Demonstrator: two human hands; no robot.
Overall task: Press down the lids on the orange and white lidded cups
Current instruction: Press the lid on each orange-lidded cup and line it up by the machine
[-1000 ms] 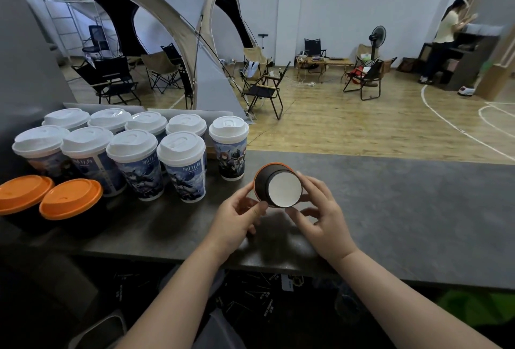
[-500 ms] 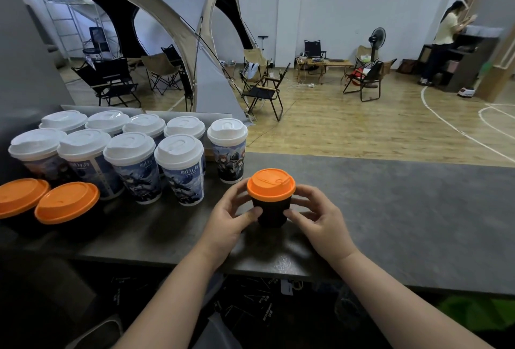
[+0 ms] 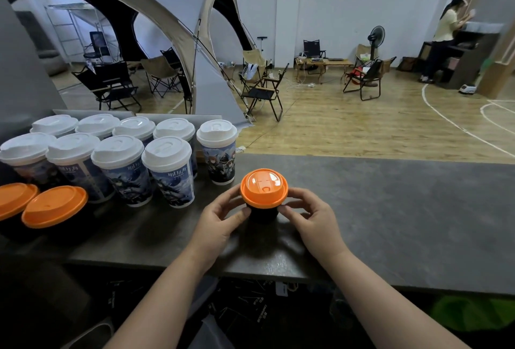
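Tipped a second ago, the black cup [image 3: 263, 213] is now standing upright on the counter [image 3: 390, 209], orange lid [image 3: 264, 187] on; left hand [image 3: 220, 223] and right hand [image 3: 315, 220] are gripping its sides, fingers curled.

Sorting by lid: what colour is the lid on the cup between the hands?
Orange lid on a black cup; head view.

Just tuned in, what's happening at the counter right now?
A person holds a small black cup with an orange lid upright on the grey counter, left hand and right hand gripping its sides just below the lid. Nine white-lidded cups and two more orange-lidded cups stand off to the left, untouched.
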